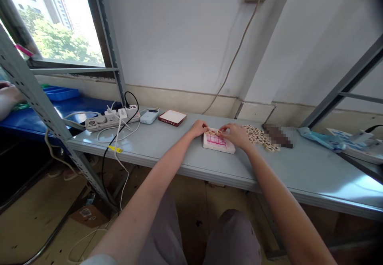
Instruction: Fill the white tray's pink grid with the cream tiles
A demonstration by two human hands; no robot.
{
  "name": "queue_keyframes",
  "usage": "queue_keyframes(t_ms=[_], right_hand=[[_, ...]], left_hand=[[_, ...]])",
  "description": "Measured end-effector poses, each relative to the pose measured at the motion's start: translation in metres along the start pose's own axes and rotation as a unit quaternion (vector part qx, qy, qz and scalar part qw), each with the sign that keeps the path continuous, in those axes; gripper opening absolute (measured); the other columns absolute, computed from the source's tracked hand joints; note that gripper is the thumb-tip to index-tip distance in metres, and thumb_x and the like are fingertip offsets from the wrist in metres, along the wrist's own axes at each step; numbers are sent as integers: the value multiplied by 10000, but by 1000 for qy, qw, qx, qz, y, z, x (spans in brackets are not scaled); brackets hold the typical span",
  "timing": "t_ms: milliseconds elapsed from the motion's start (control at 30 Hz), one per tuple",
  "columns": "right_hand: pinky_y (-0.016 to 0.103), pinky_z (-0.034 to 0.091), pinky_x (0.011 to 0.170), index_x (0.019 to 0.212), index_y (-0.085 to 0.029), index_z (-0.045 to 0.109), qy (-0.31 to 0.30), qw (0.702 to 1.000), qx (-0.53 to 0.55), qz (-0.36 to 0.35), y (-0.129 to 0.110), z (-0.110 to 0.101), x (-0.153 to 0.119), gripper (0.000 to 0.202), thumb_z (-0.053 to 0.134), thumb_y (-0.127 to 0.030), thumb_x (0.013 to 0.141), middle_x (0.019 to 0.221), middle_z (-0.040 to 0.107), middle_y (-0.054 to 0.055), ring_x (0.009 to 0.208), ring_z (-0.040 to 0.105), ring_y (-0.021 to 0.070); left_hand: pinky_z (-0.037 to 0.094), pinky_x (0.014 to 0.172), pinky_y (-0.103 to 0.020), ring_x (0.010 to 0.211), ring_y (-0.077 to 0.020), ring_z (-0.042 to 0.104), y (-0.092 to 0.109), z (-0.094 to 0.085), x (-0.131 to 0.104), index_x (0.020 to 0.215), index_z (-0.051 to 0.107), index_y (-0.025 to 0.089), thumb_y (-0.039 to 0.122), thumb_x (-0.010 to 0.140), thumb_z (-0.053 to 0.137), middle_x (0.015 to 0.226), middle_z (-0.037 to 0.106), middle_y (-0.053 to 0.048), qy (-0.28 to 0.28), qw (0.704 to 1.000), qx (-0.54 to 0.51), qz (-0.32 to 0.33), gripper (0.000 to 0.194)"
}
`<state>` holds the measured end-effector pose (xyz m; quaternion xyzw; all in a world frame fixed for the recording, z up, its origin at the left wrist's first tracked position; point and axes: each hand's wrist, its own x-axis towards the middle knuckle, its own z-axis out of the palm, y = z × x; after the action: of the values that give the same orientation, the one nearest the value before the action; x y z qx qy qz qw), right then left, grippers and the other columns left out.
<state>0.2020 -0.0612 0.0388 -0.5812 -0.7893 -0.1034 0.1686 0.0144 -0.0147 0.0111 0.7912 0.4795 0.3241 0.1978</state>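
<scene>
A white box with a pink grid drawn on its top lies on the grey table. Along its far edge sits a short row of round wooden xiangqi pieces with red characters. My left hand is closed at the left end of this row, its fingertips on a piece there. At the right end, my right hand pinches a piece between thumb and fingers. Just right of that hand, many loose xiangqi pieces lie spread on the table, some hidden behind it.
Left of the box lies a red-edged box lid. A power strip with tangled cables and a white-and-blue device stand further left. A blurred dark object and a light-blue packet lie on the right. Another person's arm shows far left.
</scene>
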Motion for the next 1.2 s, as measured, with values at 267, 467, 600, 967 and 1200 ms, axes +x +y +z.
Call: queue_keyframes(t_ms=[267,467,600,967,1200], right_hand=[[319,328,731,945,-247,658,-9,1000,-16,11,-3,4,-9,268,508,-385,771,840,690,36,842,576,216],[392,254,822,822,-235,653,33,999,-19,14,-5,9,-10,227,486,-381,777,799,681,43,867,558,233],[391,249,807,820,-231,655,59,997,-8,40,0,5,-11,254,435,-357,802,812,684,43,840,562,228],[505,330,758,953,-123,631,66,964,-143,213,36,7,-29,299,447,-278,777,967,626,219,928,550,351],[469,410,701,945,-143,622,-18,955,-102,279,61,5,-30,318,568,-297,672,1028,588,202,895,567,340]], left_hand=[[439,814,-268,870,-171,569,-2,3,0,895,668,105,235,772,510,942,652,-80,-11,1000,12,11,239],[443,771,-265,823,-163,562,-9,7,3,869,659,114,261,763,497,897,649,-60,-16,1000,-9,19,243],[433,786,-270,853,-172,558,-6,3,0,874,654,128,313,772,490,934,630,-70,-21,999,-17,22,267],[424,810,-291,994,-233,533,0,0,-4,1046,586,223,610,603,611,1181,527,-72,-73,996,34,-30,588],[428,784,-277,961,-225,550,-1,1,-3,941,617,201,505,668,600,1105,599,-63,-45,998,24,-47,409]])
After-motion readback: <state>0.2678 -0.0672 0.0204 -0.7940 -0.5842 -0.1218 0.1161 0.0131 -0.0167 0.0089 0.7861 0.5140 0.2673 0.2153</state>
